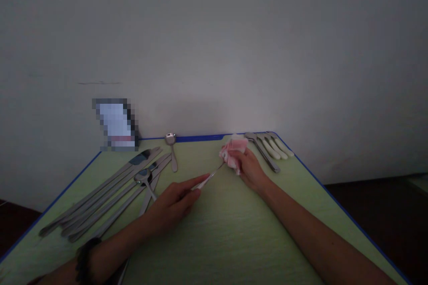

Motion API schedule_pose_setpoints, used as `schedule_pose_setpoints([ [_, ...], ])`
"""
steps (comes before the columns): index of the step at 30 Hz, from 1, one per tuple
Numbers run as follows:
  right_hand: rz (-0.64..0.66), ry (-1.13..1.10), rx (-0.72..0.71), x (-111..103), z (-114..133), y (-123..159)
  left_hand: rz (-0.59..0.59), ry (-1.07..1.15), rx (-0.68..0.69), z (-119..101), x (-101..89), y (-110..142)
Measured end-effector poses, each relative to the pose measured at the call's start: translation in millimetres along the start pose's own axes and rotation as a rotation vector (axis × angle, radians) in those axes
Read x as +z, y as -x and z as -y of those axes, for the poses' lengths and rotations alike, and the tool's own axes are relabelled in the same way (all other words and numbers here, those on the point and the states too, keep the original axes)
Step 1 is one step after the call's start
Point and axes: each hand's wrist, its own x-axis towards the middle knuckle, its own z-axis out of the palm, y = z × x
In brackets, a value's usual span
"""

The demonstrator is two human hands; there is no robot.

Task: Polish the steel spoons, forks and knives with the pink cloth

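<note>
Between thumb and fingers, my left hand (180,198) grips a piece of cutlery (205,181) by its pale handle. The thin metal neck points up and right, and its far end is hidden in a pink and white cloth (236,144). My right hand (250,167) is closed on that cloth, bunched around the cutlery's end. Whether this end is a spoon or a fork cannot be seen. Beyond my right hand lie several pieces of cutlery with cream handles (270,148), beside longer all-metal ones (265,153).
On the left of the green table (220,240), several long metal utensils (110,189) lie side by side, with a spoon (143,177) across them. A small spoon (172,151) lies near the back edge. A blurred-out screen (117,124) stands at the back left, before the wall.
</note>
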Motion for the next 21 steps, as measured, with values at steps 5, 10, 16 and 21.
schedule_pose_setpoints([
  [5, 0.099, 0.131, 0.025, -4.7, 1.8, 1.5, -0.003, -0.055, 0.055, -0.4, 0.0, 1.0],
  [10, 0.024, 0.185, 0.033, -1.9, 2.3, 2.8, 0.007, -0.059, 0.067, -1.5, -0.3, 1.5],
  [16, -0.117, 0.088, 0.044, 20.6, -2.7, 14.3, 0.0, -0.108, 0.078, -3.2, 1.0, -0.2],
  [21, -0.166, -0.041, 0.145, 37.4, -5.9, 26.5, -0.02, -0.224, 0.107, -2.9, 4.0, -1.6],
])
